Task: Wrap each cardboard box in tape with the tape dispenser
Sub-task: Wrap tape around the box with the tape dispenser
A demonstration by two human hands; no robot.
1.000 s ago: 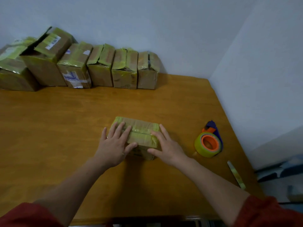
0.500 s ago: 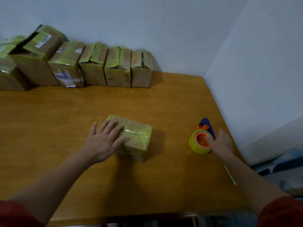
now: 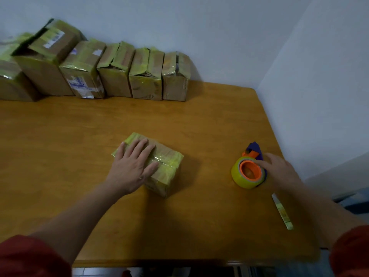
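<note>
Farthest left, a row of taped boxes (image 3: 111, 76) was lined up along the far edge of the wooden table (image 3: 199, 226), against the wall, each banded in yellow-green tape. Nearer the middle, a smaller cardboard box (image 3: 169, 166) was laid on the table, partly wrapped in the same tape. The left hand (image 3: 130, 168) was pressed flat on its top, fingers straight and spread, with nothing grasped. Well to the right, the tape dispenser (image 3: 248, 172), a yellow roll on an orange core with a purple end pointing far, was set on the table near its right edge. The right hand (image 3: 279, 170) was laid against its right side, one fingertip touching the orange rim; whether the dispenser was gripped could not be told. Just nearer than that hand, a loose strip of tape (image 3: 282, 211) was left lying on the table.
</note>
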